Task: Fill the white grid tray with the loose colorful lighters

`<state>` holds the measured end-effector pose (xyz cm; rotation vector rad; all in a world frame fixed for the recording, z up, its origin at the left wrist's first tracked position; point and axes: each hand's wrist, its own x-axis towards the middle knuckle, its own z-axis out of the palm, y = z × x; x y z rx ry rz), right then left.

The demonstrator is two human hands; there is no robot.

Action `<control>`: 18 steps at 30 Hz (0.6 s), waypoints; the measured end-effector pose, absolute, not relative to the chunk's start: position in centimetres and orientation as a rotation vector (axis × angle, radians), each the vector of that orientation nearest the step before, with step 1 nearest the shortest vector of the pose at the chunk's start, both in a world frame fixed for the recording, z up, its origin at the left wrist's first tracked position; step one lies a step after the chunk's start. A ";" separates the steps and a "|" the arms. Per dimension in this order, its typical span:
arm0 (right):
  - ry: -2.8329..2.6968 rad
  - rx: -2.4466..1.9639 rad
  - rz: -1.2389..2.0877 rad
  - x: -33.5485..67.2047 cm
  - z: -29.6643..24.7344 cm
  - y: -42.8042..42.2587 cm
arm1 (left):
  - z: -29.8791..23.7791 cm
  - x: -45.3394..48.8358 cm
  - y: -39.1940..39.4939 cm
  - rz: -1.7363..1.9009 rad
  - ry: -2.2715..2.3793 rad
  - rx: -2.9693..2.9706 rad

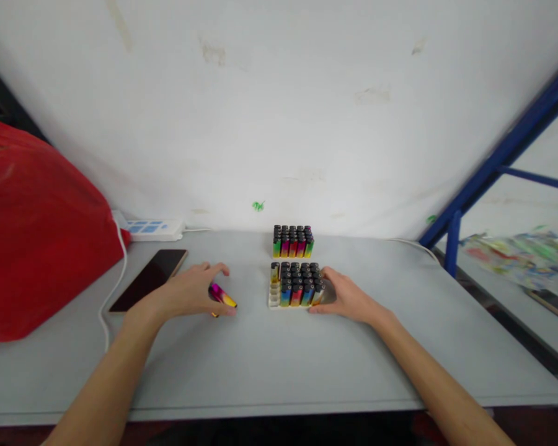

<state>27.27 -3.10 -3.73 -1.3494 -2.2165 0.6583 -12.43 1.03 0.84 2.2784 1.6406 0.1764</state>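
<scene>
A clear plastic tray [274,303] stands upright-filled with several rows of black-topped, brightly coloured lighters [297,294]. Its left column shows bare slots, apart from a lighter [274,273] at the back. My right hand [341,296] grips the tray's right side, thumb at the front corner and fingers further back. To the left of the tray, my left hand [193,291] is curled around a pink-and-yellow lighter [223,295]; a second yellow end shows below the thumb. Its index finger and thumb are apart, and the other fingers are hidden.
Behind the tray, a block of lighters [292,243] stands near the wall. At left are a dark phone [151,279], a white power strip [155,230] with a cable, and a big red bag [41,241]. A blue metal frame [488,161] rises at right.
</scene>
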 end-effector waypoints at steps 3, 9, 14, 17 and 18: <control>-2.215 -1.348 0.660 27.3 -3.8 -3.0 | 0.6 -11.3 0.5 0.164 1.558 2.334; -2.221 -1.342 0.656 27.3 -3.8 -3.0 | 0.5 -10.0 0.5 0.608 1.318 2.300; -2.221 -1.348 0.650 27.3 -3.9 -3.0 | 0.8 -8.3 0.1 0.943 1.052 1.919; -2.222 -1.335 0.633 27.3 -4.0 -3.0 | 1.1 -7.1 -0.2 0.999 1.011 1.717; -2.222 -1.334 0.631 27.3 -4.0 -3.0 | 1.1 -6.7 -0.3 1.012 1.008 1.682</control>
